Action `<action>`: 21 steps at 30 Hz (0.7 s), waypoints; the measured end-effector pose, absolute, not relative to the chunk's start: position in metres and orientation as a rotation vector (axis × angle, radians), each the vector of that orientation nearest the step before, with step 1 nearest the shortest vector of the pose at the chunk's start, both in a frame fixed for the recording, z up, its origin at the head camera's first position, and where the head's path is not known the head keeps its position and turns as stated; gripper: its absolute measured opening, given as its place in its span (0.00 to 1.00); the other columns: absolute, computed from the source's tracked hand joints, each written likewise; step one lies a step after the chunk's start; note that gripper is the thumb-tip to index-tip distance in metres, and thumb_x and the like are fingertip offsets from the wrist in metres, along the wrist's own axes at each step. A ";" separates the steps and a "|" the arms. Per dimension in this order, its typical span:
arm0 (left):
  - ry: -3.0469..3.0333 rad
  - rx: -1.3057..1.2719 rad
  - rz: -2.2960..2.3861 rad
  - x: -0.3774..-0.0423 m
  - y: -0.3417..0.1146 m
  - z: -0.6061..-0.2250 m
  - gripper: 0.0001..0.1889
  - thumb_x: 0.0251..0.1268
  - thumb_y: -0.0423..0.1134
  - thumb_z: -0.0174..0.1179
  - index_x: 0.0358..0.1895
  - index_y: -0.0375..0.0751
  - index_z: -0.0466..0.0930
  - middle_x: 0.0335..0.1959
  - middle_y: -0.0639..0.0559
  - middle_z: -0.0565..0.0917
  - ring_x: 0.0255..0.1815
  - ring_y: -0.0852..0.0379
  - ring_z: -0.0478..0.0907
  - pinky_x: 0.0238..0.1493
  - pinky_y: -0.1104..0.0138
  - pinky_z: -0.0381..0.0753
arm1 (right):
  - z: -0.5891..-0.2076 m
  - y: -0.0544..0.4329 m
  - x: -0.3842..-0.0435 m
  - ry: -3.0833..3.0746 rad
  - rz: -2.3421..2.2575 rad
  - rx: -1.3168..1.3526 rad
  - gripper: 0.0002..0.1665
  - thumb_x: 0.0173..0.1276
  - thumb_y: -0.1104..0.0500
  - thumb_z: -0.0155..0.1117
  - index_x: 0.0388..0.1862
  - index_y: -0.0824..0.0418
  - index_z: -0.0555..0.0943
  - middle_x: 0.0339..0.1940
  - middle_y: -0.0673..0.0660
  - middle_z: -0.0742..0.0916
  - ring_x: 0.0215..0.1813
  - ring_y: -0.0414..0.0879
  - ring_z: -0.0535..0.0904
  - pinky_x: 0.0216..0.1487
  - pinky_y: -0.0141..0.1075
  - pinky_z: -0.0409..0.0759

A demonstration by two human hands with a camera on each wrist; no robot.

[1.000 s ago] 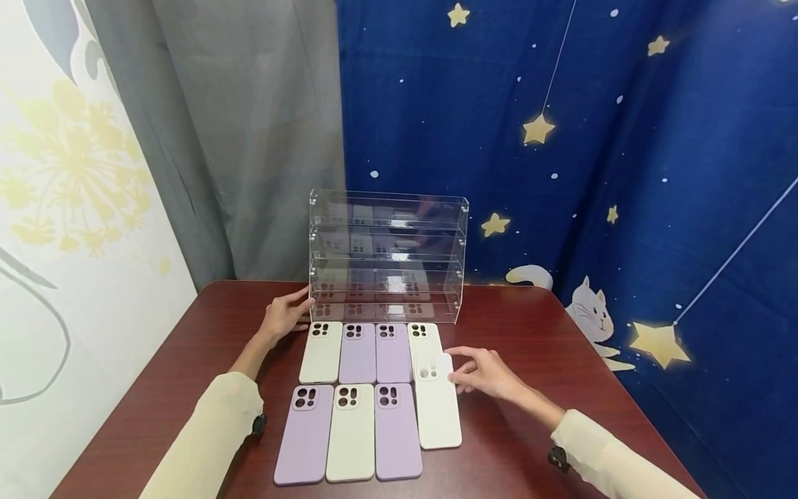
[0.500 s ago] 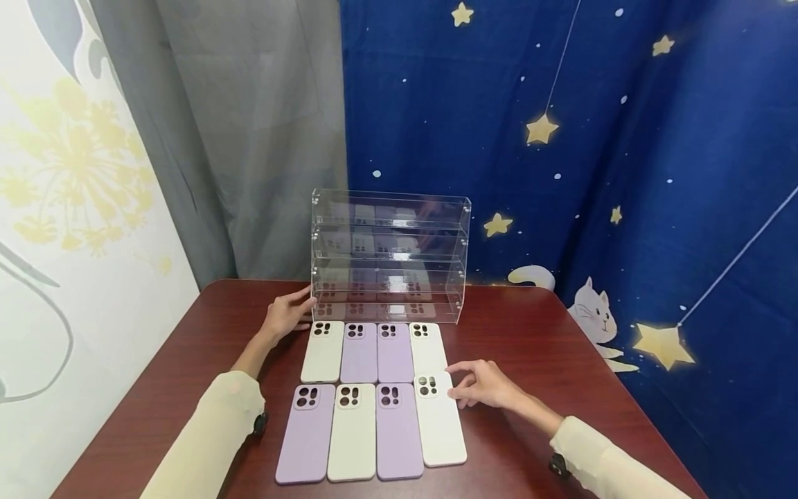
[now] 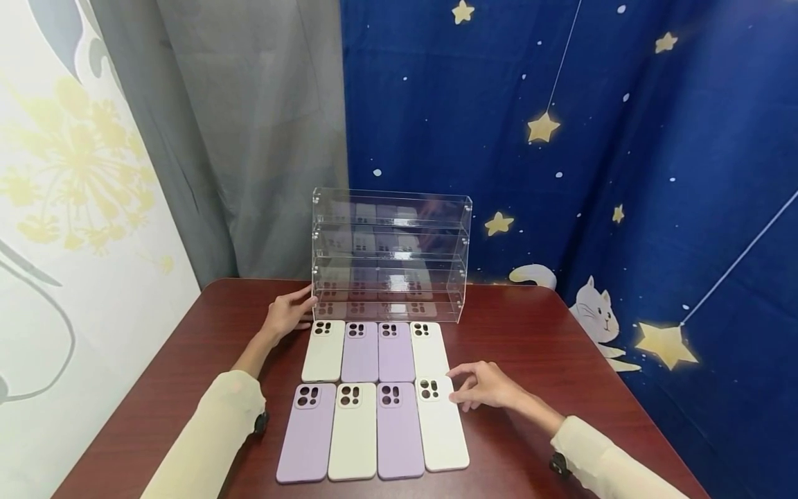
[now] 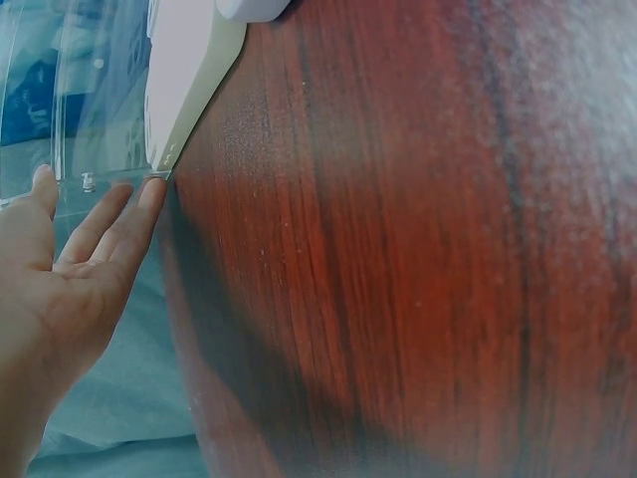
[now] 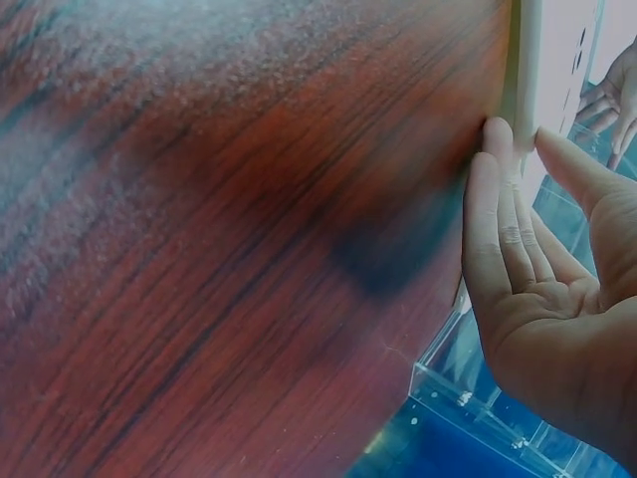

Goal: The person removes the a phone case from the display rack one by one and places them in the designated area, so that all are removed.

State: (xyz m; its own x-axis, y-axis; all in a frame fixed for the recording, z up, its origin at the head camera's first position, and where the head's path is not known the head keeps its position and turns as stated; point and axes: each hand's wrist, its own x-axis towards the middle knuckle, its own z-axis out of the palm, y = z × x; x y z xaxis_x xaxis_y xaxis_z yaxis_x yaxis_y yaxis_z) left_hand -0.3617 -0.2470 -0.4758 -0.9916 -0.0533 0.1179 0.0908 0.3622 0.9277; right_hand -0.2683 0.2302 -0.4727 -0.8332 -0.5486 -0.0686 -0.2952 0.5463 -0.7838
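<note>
My left hand [image 3: 287,315] rests with extended fingers against the left side of a clear acrylic display rack [image 3: 391,242]; the left wrist view shows its fingertips at the rack's edge. My right hand [image 3: 489,385] pinches the right edge of a white phone case [image 3: 444,430] near its camera cutouts. In the right wrist view, the thumb and fingertips [image 5: 498,134] meet at that edge. The case lies at the right end of the front row, beside a purple phone case [image 3: 400,440], a cream phone case [image 3: 352,440] and another purple phone case [image 3: 305,440].
Behind them, a second row touches the rack's front: a cream case [image 3: 323,357], two purple cases [image 3: 359,357] and a white case [image 3: 429,353]. Everything stands on a reddish-brown table [image 3: 530,333]. Grey and blue star-patterned curtains [image 3: 436,104] hang behind it.
My right hand has brought the white case toward me, off the back-row white case and down into line at the front row's right end. The left hand has stayed at the rack.
</note>
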 end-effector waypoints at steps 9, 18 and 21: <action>-2.488 -0.026 -1.702 -0.361 -0.248 -0.476 0.31 0.79 0.49 0.60 0.80 0.48 0.66 0.61 0.30 0.82 0.55 0.36 0.85 0.46 0.53 0.91 | -0.476 0.233 -0.267 2.479 -1.177 -0.731 0.20 0.62 0.65 0.78 0.53 0.66 0.86 0.25 0.56 0.91 0.24 0.50 0.88 0.26 0.39 0.89; -2.484 -0.031 -1.712 -0.359 -0.249 -0.476 0.31 0.79 0.49 0.60 0.80 0.50 0.66 0.62 0.30 0.81 0.56 0.35 0.85 0.48 0.50 0.90 | -0.478 0.233 -0.264 2.483 -1.196 -0.741 0.19 0.62 0.65 0.78 0.52 0.66 0.86 0.26 0.57 0.91 0.24 0.51 0.88 0.25 0.39 0.88; -2.491 -0.030 -1.706 -0.359 -0.249 -0.476 0.32 0.78 0.51 0.60 0.80 0.50 0.66 0.63 0.31 0.81 0.56 0.35 0.85 0.48 0.51 0.90 | -0.479 0.233 -0.264 2.474 -1.213 -0.744 0.19 0.62 0.64 0.78 0.52 0.66 0.86 0.26 0.57 0.91 0.25 0.52 0.88 0.25 0.40 0.89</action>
